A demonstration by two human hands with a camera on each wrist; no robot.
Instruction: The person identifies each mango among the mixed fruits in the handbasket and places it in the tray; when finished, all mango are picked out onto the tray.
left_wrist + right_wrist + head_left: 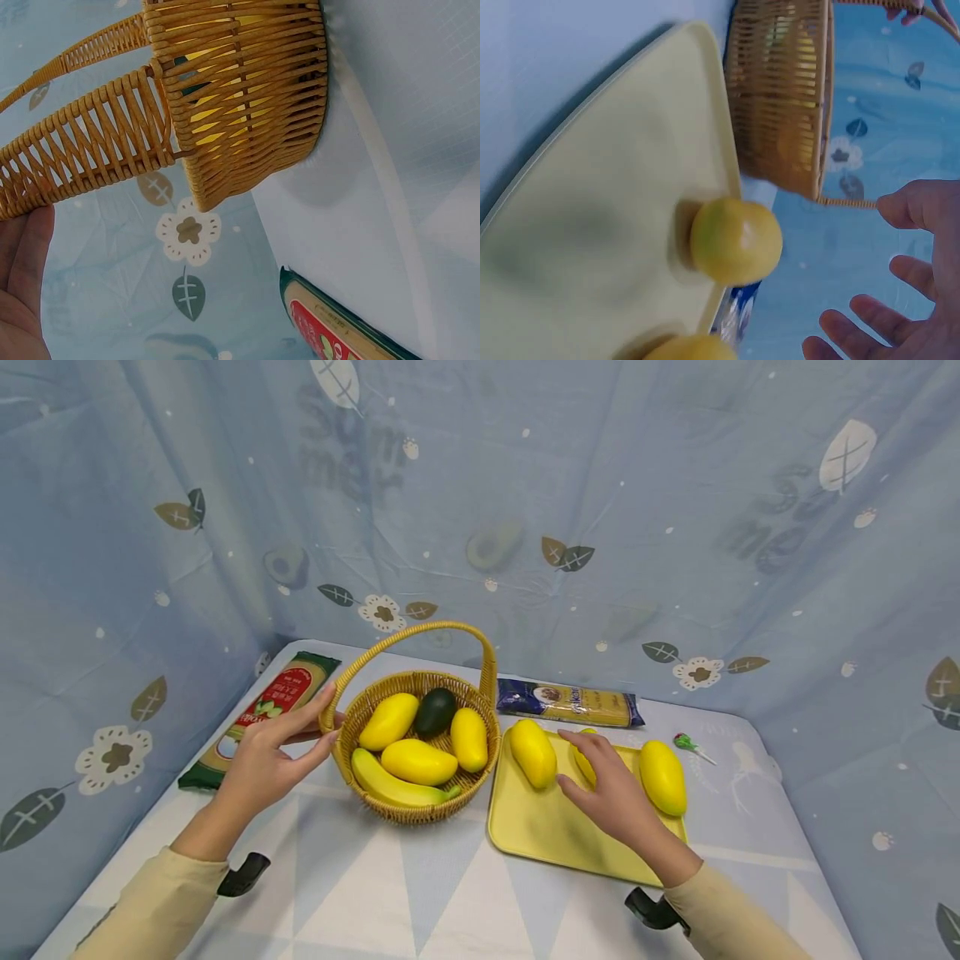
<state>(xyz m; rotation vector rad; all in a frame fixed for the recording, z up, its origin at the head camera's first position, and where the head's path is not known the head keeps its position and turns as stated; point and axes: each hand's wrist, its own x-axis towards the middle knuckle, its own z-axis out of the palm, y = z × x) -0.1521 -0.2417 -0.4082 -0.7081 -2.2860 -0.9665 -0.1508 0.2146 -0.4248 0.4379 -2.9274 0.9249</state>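
A wicker basket with a tall handle holds a banana, a dark green avocado and three yellow mangoes. My left hand grips the left side of the handle, fingers and thumb on either side of it; the left wrist view shows fingertips against the weave. To the right, my right hand hovers over a yellow tray, fingers spread, holding nothing. It partly covers the middle mango. Two more mangoes lie on the tray, one at the left and one at the right.
A green and red pasta packet lies left of the basket. Behind the tray is a blue pasta packet. A lollipop rests beyond the tray's right corner. Patterned blue curtains enclose the table's back and sides.
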